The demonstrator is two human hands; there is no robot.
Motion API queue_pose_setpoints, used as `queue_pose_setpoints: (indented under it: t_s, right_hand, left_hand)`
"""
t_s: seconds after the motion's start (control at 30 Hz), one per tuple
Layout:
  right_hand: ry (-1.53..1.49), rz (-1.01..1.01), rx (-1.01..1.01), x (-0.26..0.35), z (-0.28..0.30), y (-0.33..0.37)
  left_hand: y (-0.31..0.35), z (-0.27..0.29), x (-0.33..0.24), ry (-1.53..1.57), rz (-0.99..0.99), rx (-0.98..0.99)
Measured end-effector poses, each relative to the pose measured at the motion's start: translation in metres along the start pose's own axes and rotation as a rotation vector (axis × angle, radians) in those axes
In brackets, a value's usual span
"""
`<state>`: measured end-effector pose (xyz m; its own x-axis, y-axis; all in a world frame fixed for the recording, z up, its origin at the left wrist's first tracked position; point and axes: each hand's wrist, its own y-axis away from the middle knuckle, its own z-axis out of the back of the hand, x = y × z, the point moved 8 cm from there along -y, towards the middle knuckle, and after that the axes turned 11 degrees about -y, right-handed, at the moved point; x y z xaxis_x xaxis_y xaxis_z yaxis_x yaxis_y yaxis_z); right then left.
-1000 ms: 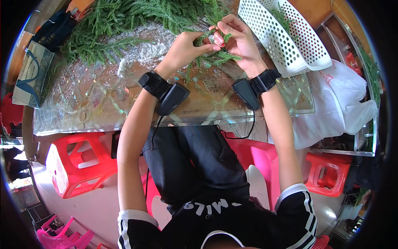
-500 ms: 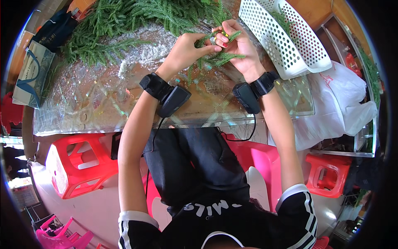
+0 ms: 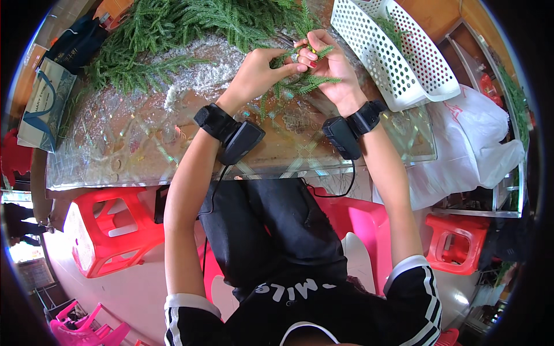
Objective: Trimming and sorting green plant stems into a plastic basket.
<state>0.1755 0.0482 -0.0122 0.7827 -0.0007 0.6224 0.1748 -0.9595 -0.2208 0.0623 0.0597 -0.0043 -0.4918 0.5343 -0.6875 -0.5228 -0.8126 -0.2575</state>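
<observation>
Both my hands hold one green artificial pine sprig [image 3: 306,83] above the table, beyond its middle. My left hand [image 3: 262,70] pinches the sprig between thumb and fingers on its left side. Opposite it, my right hand [image 3: 332,60] has its fingers curled round the stem, with a small red spot and a bit of yellow at the fingertips. Needled twigs stick out between and below the hands. What exactly lies between the fingertips is too small to make out. A large heap of pine branches [image 3: 190,23] lies at the far left of the hands.
White flakes [image 3: 199,81] are strewn over the glass-topped table [image 3: 144,150]. At the far right stands a white perforated basket [image 3: 398,69] with some greenery inside, beside a white plastic bag [image 3: 473,138]. A paper bag [image 3: 46,106] is at the left edge. Red stools [image 3: 112,230] stand below.
My right hand's fingers have shifted slightly at the sprig. My left hand keeps nearly the same place and hold.
</observation>
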Motion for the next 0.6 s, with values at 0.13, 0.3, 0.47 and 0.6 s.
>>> queue_pose_setpoints:
  t_s: [0.13,0.3,0.47,0.6]
  right_hand:
    - [0.018,0.011,-0.007,0.002,-0.001,-0.001]
    - [0.188,0.078,-0.046,0.012,-0.004,0.000]
    - [0.242,0.112,-0.040,0.013,-0.004,-0.002]
    - [0.336,0.116,-0.101,0.015,-0.001,0.000]
  left_hand:
    - [0.004,0.000,-0.007,0.085,-0.022,0.042]
    - [0.005,0.002,-0.001,0.466,0.092,0.137]
    - [-0.002,0.000,0.006,0.384,-0.034,0.083]
    - [-0.004,0.002,0.006,0.296,-0.087,0.029]
